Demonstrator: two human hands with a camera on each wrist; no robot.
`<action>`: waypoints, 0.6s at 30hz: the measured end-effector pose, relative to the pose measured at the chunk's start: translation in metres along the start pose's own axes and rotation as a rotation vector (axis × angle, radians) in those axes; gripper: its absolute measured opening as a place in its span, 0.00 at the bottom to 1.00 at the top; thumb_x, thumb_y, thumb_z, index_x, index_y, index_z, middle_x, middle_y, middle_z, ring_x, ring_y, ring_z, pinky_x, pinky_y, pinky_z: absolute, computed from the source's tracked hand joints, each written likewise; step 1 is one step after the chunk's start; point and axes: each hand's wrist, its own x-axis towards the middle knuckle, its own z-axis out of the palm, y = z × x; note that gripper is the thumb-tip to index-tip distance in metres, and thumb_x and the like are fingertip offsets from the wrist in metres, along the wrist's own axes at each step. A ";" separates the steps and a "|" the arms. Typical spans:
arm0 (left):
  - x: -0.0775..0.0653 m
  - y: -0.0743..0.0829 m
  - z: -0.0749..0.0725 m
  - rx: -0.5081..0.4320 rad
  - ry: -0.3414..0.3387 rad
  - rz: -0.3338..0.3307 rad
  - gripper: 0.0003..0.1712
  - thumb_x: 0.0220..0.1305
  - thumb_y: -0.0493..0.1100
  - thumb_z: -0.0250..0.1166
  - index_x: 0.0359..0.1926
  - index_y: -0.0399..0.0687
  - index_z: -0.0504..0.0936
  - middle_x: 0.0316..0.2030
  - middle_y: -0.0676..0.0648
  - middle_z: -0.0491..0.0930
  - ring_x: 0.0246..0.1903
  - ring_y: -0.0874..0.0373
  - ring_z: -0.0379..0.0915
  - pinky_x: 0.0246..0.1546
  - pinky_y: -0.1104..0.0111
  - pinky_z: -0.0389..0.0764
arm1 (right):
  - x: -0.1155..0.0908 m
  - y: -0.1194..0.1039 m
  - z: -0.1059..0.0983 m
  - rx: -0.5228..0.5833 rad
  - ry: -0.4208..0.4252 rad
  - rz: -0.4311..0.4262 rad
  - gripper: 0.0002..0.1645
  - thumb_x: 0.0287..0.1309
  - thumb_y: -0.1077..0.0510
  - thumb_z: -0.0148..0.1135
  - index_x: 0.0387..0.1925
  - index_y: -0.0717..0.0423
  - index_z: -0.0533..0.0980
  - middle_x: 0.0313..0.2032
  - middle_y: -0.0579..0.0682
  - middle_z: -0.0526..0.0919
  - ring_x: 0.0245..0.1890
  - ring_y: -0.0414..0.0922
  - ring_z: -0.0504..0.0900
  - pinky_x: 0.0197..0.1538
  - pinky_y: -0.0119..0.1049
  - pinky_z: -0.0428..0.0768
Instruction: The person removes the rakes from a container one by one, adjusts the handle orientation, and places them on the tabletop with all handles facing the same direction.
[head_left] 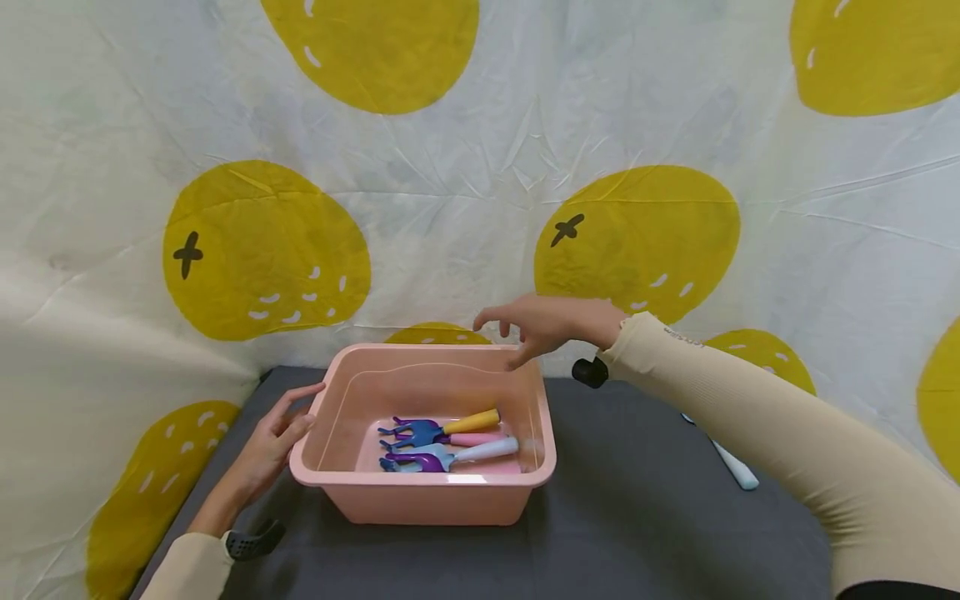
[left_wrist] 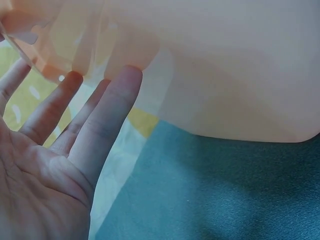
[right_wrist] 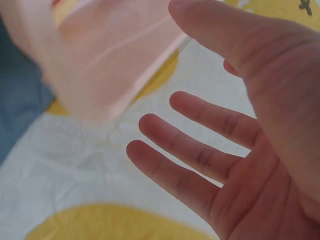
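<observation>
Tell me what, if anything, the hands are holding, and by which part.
Nothing looks held. The left hand only touches the left side of the tub, fingers straight; the right hand is empty near its far right corner.

A close-fitting cream right sleeve [head_left: 735,400] wrinkles at the elbow and carries small dark lettering [head_left: 683,337], too fine to read, near its cuff; black material [head_left: 903,591] edges it at near right. The left sleeve [head_left: 191,571] is the same cream, with a perforated dark strap [head_left: 243,547] at its cuff. A rounded black device [head_left: 590,373] sits at the right wrist. The left hand [head_left: 266,442] and right hand [head_left: 551,323] are bare.
</observation>
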 end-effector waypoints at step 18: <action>0.004 -0.004 -0.002 -0.053 -0.043 0.047 0.28 0.81 0.39 0.52 0.77 0.49 0.59 0.61 0.54 0.78 0.47 0.50 0.84 0.41 0.60 0.87 | 0.082 -0.030 0.063 0.109 -0.317 0.004 0.37 0.57 0.51 0.77 0.66 0.34 0.70 0.54 0.48 0.78 0.50 0.45 0.78 0.44 0.36 0.84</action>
